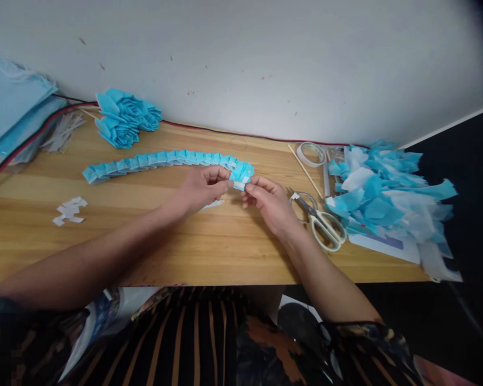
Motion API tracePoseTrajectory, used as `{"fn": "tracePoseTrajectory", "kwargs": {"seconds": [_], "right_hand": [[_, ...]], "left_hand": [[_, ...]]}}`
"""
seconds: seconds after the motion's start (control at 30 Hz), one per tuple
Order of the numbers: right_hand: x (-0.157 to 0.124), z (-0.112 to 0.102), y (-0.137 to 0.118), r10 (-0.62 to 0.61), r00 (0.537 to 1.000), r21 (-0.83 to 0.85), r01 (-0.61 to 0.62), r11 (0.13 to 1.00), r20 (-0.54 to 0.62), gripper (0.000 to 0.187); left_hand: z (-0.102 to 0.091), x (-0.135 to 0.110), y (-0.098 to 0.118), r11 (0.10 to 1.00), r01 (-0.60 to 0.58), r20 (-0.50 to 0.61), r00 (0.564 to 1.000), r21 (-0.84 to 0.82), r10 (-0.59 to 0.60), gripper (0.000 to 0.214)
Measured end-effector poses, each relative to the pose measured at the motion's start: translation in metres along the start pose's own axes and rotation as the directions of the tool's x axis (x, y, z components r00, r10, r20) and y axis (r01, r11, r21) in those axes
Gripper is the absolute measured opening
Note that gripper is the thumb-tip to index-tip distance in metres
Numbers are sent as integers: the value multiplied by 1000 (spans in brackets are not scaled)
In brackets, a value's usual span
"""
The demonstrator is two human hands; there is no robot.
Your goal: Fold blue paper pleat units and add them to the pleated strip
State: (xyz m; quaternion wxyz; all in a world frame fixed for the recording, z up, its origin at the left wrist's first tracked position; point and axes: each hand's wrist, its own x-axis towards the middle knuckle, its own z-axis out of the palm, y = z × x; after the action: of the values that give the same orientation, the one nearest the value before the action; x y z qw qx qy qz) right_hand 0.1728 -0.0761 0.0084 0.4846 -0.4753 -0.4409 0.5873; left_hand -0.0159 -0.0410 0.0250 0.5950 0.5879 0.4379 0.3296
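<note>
A wooden table (209, 257) bears a folded blue strip (165, 158), blue flowers (123, 115), scissors (319, 217) and white scraps (69, 209).

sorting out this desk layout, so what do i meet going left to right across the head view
Light blue sheets → white paper bits → blue paper flowers → left hand → right hand → scissors → heap of blue and white scraps

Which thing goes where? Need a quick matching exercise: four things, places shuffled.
1. scissors
2. blue folded strip
3. blue flowers
4. white paper bits

A. back left, near the wall
B. one end at the left hand and right hand
C. nearer the person than the strip's left end
D. beside the blue scraps

Pairs: 1-D, 2-B, 3-A, 4-C
</note>
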Motion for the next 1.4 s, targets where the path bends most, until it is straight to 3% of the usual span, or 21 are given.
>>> {"fn": "tracePoseTrajectory", "kwargs": {"seconds": [0.17, 0.4, 0.8, 0.97, 1.07, 1.2, 1.27, 1.4], "right_hand": [[0, 0, 0, 7, 997, -37, -4, 999, 74, 24], [-4, 6, -3, -164, 986, -404, 150, 903, -1, 22], [-4, 1, -6, -162, 986, -410, 167, 897, 47, 19], [-2, -1, -3, -161, 987, -388, 153, 909, 12, 17], [-1, -3, -2, -224, 973, -347, 194, 917, -47, 21], [-8, -1, -4, -445, 885, -531, 315, 787, -135, 15], [-11, 2, -5, -519, 852, -636, 366, 679, -64, 17], [-12, 7, -4, -524, 846, -722, 425, 546, 101, 17]], "left_hand": [[3, -3, 2, 1000, -15, -29, 999, 20, 15, 12], [5, -7, -3, 997, -57, 14, 998, 60, 57, 12], [0, -2, -6, 988, 78, 65, 995, -131, -69, 15], [-1, -2, -5, 998, 18, 43, 999, -64, -15, 17], [-1, -2, -4, 999, -5, 7, 1000, -50, 5, 15], [0, -3, -4, 998, 10, -36, 999, -55, -12, 11], [1, -3, -5, 998, 14, -40, 999, -59, -16, 11], [2, -4, -4, 999, 31, -21, 999, -39, -31, 9]]}}
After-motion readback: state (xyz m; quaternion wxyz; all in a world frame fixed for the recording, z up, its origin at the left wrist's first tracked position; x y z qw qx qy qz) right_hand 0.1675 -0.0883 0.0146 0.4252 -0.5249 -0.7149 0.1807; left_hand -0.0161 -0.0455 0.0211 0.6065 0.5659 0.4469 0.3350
